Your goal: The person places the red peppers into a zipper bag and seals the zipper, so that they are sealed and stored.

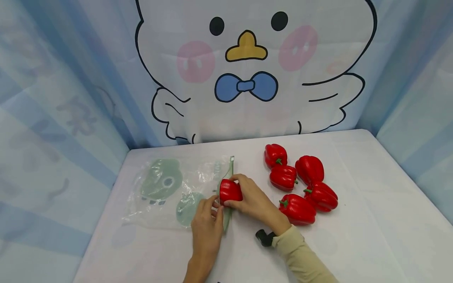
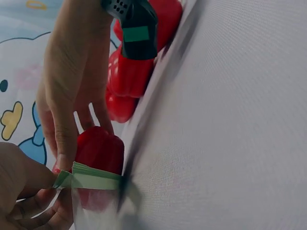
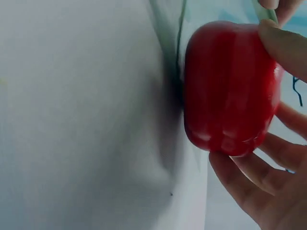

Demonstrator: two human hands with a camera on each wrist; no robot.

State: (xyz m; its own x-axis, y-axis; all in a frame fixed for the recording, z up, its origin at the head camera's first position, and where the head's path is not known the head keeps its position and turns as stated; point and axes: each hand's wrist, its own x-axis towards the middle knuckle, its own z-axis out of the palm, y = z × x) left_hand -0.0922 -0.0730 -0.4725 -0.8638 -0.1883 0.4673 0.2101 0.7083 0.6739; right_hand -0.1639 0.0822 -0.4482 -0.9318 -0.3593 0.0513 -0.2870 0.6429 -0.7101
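Observation:
My right hand (image 1: 255,199) grips a glossy red bell pepper (image 1: 230,191) at the mouth of a clear zip bag (image 1: 198,175) printed with green shapes. In the left wrist view, the lower end of this pepper (image 2: 100,153) shows through the plastic, below the green zip edge (image 2: 96,179). My left hand (image 1: 208,226) pinches that edge between thumb and fingers, holding the mouth apart. The bag lies flat on the table, its opening facing right. In the right wrist view, thumb and fingers span the held pepper (image 3: 230,88) from both ends.
Several more red bell peppers (image 1: 297,209) lie in a cluster on the white table (image 1: 375,220), right of the bag. A black wrist camera (image 1: 264,237) sits by the right sleeve (image 1: 301,251). Behind the table hangs a cartoon-printed curtain (image 1: 247,118), with blue curtains at both sides.

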